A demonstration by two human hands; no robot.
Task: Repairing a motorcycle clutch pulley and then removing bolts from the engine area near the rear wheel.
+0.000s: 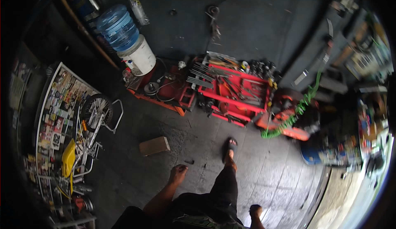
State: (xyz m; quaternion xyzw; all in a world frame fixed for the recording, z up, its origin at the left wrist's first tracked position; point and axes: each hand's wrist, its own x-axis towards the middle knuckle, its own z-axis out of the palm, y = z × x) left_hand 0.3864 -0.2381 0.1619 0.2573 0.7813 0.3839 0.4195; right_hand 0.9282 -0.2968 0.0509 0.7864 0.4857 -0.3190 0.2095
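Observation:
My left hand point(178, 173) hangs over the floor at the bottom middle, its fingers curled in. Whatever it might hold is too small to make out. A small dark scrap point(189, 161) shows just past its fingers. The nearest larger object is a brown cardboard box point(154, 146) lying on the tiles ahead and to the left. Low at the right, my right hand point(255, 210) is by my side, dark and blurred, so its fingers cannot be read. One sandalled foot point(231, 146) is stretched forward between the hands.
Ahead stand a red tool cart point(237, 89) full of hand tools and a red workbench point(167, 89). A water dispenser point(141, 55) holds a blue jug point(118, 27). At right hangs a green coiled hose point(284, 125). A small motorbike with yellow bodywork point(69, 159) stands left beside a sticker-covered panel point(55, 119).

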